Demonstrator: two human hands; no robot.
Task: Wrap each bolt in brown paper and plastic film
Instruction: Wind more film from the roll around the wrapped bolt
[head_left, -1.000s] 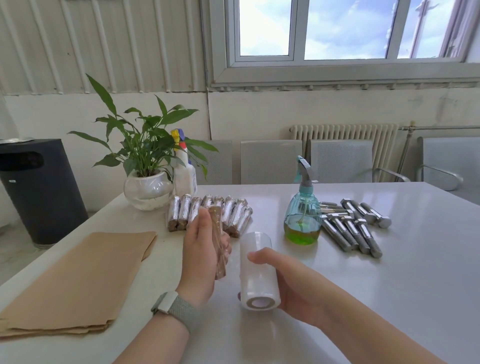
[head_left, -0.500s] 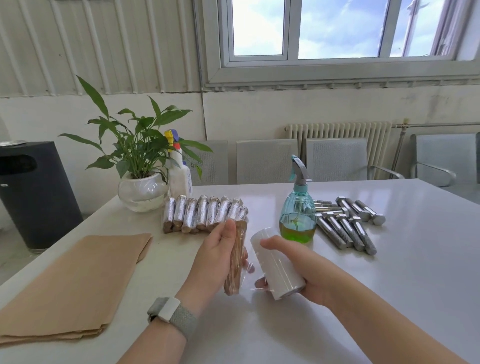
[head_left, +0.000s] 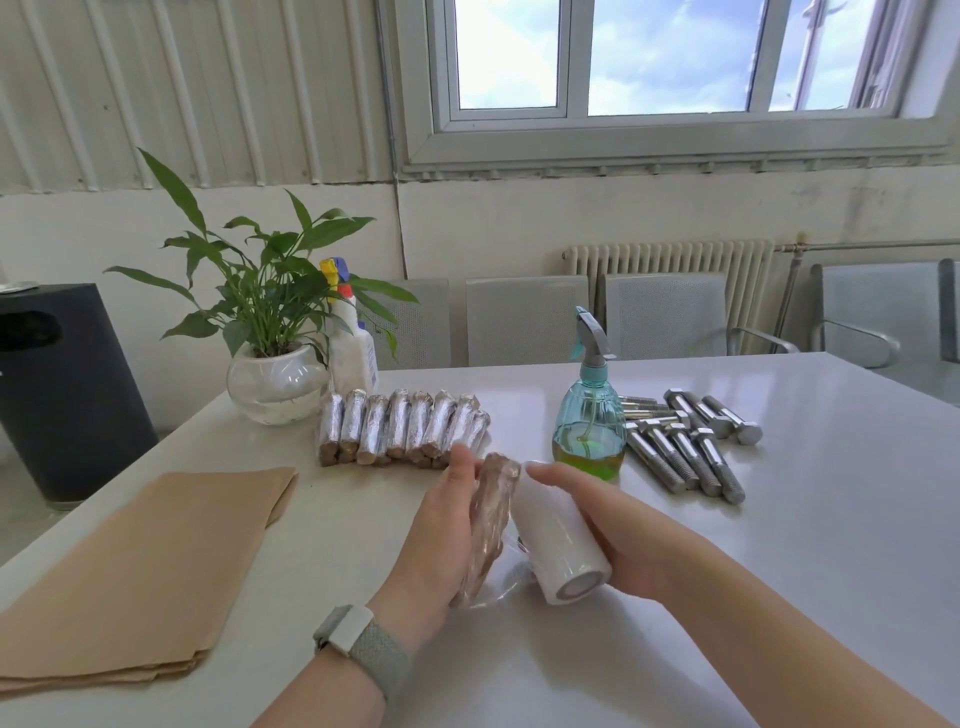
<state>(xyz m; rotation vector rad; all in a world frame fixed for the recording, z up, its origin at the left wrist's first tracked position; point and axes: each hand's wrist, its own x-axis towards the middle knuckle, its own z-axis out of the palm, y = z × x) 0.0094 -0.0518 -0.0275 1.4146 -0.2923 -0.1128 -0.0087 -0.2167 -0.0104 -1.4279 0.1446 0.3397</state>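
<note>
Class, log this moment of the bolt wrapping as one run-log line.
left hand: holds paper-wrapped bolt | right hand: grips film roll, film on bolt | bare bolts: waiting

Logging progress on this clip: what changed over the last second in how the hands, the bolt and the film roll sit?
The right hand tipped the film roll from upright to slanted and brought it against the paper-wrapped bolt, which the left hand holds throughout; film now covers the bolt. The wrapped bolts, bare bolts and brown paper stayed put.
</note>
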